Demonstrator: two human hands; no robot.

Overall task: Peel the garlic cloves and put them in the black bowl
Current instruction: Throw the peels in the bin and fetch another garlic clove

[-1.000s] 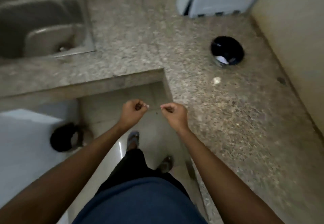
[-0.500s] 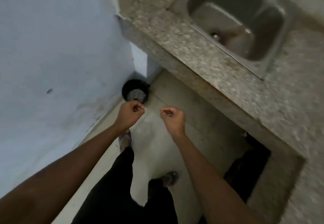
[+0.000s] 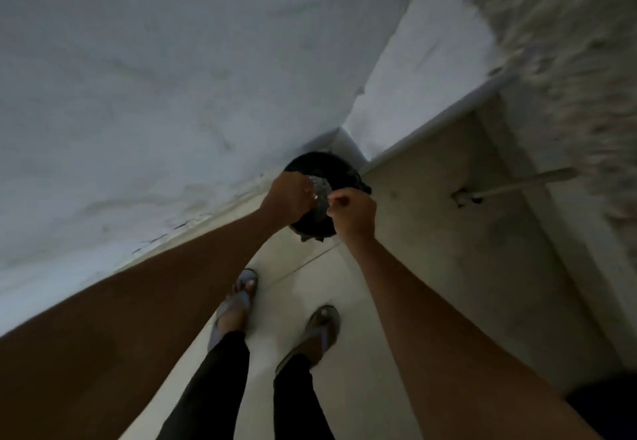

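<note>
Both arms reach forward and down from the lower corners of the view, bare to the elbow, and the two hands meet above a black bin [image 3: 322,167] that stands on the floor [image 3: 431,232] in the corner where the pale wall [image 3: 155,77] meets the base of the counter.

The left hand [image 3: 287,198] is curled into a loose fist, knuckles up, wrist bent slightly inward. Something small and pale shows at its fingertips; it is probably the garlic clove [image 3: 314,195], though the blur and dim light make that uncertain. The fingers pinch it.

The right hand [image 3: 355,213] sits just beside the left, nearly touching it, also with fingers curled and thumb pressed against the forefinger. It appears to pinch a thin scrap, but what it holds is too small to tell.

Inside the bin, between the two hands, a patch of pale grey litter [image 3: 320,191] is visible against a black liner whose ragged edge hangs over the near rim.

Below the hands, two feet in grey strap sandals [image 3: 234,305] stand on the tiled floor, legs in dark trousers. A white pipe [image 3: 517,182] runs along the floor under the speckled stone counter [image 3: 568,60] at the upper right edge.

No writing or labels can be read anywhere.
</note>
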